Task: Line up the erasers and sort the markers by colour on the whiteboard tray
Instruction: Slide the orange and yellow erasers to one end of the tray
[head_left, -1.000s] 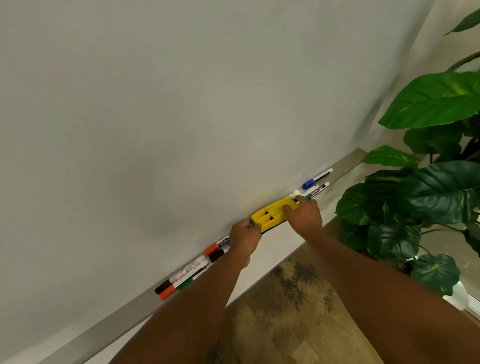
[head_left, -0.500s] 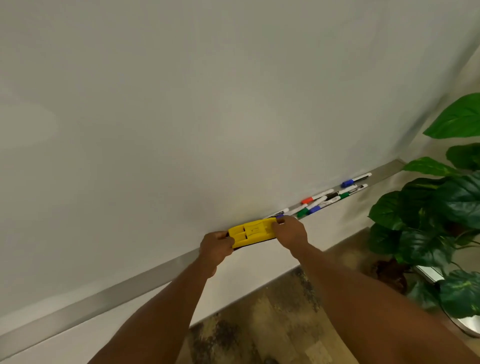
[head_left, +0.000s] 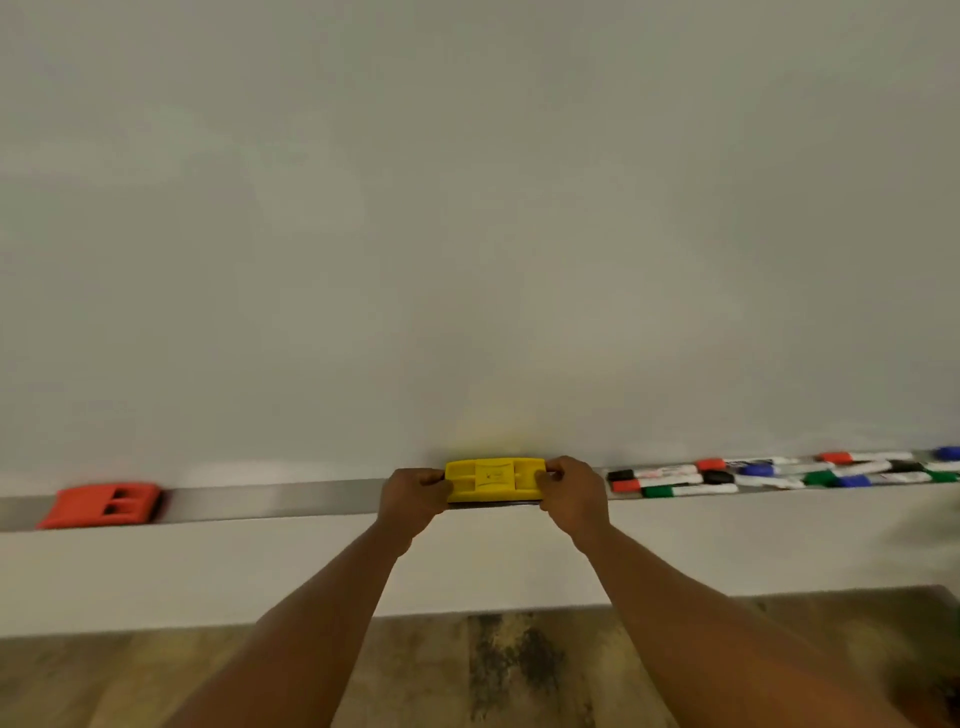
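Yellow eraser (head_left: 494, 479) flat on tray (head_left: 270, 500), hand-held.

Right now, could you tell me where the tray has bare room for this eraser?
Bare tray runs between the red eraser and the left hand gripping the yellow eraser. Beyond the right hand, mixed markers crowd it.

Markers (head_left: 779, 475) at mid-right are motion-blurred, so labels are unreadable and the exact count can't be told; the row runs off the right edge, with a blue marker (head_left: 948, 453) cut there; yellow eraser (head_left: 493, 479) at centre has both ends covered by left hand (head_left: 413, 501) and right hand (head_left: 571, 496), its emblem too small to read; red eraser (head_left: 101, 504) at lower left is smeared; tray (head_left: 270, 499) is cut at the left edge.
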